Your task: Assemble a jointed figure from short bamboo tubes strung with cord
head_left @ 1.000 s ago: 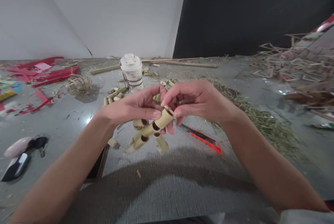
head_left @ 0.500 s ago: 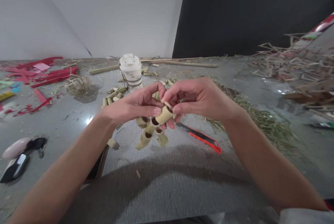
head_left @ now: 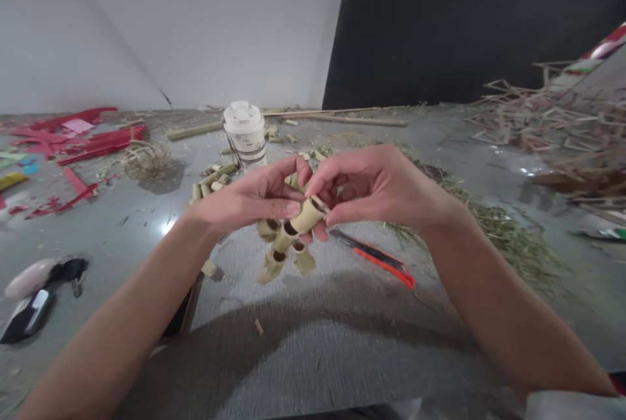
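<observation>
Between my hands is a figure of short hollow bamboo tubes (head_left: 307, 216), joined in a chain with side pieces hanging below. My left hand (head_left: 267, 193) is closed around it, thumb pressed on the top tube. A thin bamboo sliver (head_left: 320, 203) lies at that tube's open end, pinched by thumb and forefinger of my right hand (head_left: 369, 188). How the tubes are joined is hidden inside them. On the table just right of the figure lies an orange utility knife (head_left: 376, 257) with a dark middle.
A lidded paper cup (head_left: 245, 133) stands behind my hands, with cut bamboo pieces (head_left: 215, 179) beside it. Green shavings (head_left: 489, 224) spread at right, below a heap of thin sticks (head_left: 548, 120). Red strips (head_left: 98, 139), a woven ball (head_left: 145, 159) and keys (head_left: 73, 270) lie at left.
The sliver has shifted slightly and now leans across the rim of the top tube. My right fingertips have moved a little with it; the left hand keeps its hold.
</observation>
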`<act>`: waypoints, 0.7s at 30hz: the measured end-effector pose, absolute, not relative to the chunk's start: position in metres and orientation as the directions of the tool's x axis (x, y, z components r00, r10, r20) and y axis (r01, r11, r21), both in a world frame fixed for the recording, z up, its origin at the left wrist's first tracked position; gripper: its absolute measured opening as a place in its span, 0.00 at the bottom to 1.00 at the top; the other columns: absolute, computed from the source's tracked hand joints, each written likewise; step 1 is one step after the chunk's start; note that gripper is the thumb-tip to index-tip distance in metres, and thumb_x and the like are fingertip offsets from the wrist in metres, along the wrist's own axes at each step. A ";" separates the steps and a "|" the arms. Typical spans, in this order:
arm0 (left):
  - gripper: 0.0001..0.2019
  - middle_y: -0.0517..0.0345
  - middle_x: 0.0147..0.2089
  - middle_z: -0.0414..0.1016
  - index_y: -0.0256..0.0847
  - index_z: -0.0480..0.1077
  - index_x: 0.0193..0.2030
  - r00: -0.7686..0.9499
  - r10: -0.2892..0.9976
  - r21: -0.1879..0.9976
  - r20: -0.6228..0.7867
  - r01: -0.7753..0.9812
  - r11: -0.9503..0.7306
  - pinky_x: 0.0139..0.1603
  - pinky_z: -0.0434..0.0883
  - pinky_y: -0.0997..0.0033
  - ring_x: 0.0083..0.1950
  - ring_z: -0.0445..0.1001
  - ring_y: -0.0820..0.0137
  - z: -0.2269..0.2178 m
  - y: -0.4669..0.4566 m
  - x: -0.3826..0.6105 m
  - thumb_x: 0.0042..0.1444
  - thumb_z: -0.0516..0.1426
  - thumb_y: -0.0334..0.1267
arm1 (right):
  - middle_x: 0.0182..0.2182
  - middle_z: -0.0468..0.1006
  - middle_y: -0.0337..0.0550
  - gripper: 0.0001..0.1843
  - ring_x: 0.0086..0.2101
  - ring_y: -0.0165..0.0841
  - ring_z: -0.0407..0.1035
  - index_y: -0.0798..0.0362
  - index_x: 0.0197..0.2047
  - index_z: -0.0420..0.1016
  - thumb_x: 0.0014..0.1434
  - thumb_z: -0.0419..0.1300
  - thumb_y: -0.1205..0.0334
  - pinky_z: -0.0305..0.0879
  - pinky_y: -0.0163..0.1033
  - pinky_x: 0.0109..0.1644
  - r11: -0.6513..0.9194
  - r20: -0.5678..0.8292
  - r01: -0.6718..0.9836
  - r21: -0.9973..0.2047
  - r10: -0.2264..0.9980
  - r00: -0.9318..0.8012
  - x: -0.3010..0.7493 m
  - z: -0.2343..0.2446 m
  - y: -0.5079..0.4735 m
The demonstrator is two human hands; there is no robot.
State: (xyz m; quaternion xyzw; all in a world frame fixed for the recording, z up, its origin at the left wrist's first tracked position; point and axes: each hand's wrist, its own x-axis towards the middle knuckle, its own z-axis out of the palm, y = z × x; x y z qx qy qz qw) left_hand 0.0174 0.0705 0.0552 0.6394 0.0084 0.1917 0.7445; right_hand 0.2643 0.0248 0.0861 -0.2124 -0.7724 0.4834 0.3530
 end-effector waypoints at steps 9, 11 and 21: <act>0.13 0.45 0.47 0.89 0.44 0.64 0.51 0.911 0.347 0.957 0.221 -0.272 0.105 0.47 0.84 0.66 0.44 0.90 0.62 0.054 0.073 0.015 0.72 0.65 0.38 | 0.40 0.88 0.47 0.11 0.37 0.35 0.83 0.56 0.53 0.85 0.67 0.72 0.69 0.79 0.38 0.40 0.447 0.384 -0.087 -0.890 0.634 -0.672 0.262 0.088 0.023; 0.13 0.44 0.47 0.89 0.43 0.63 0.51 0.909 0.352 0.957 0.222 -0.272 0.098 0.46 0.84 0.66 0.43 0.90 0.62 0.054 0.074 0.015 0.72 0.65 0.39 | 0.41 0.88 0.46 0.10 0.38 0.34 0.84 0.54 0.53 0.85 0.69 0.70 0.69 0.80 0.39 0.42 0.460 0.386 -0.078 -0.885 0.627 -0.676 0.263 0.089 0.023; 0.12 0.45 0.48 0.89 0.44 0.63 0.51 0.902 0.360 0.951 0.239 -0.292 0.102 0.44 0.85 0.68 0.43 0.90 0.63 0.051 0.074 0.016 0.73 0.64 0.39 | 0.43 0.75 0.40 0.04 0.40 0.26 0.74 0.50 0.46 0.85 0.70 0.69 0.67 0.72 0.34 0.44 0.781 0.575 0.086 -0.618 0.524 -0.628 0.266 0.092 0.025</act>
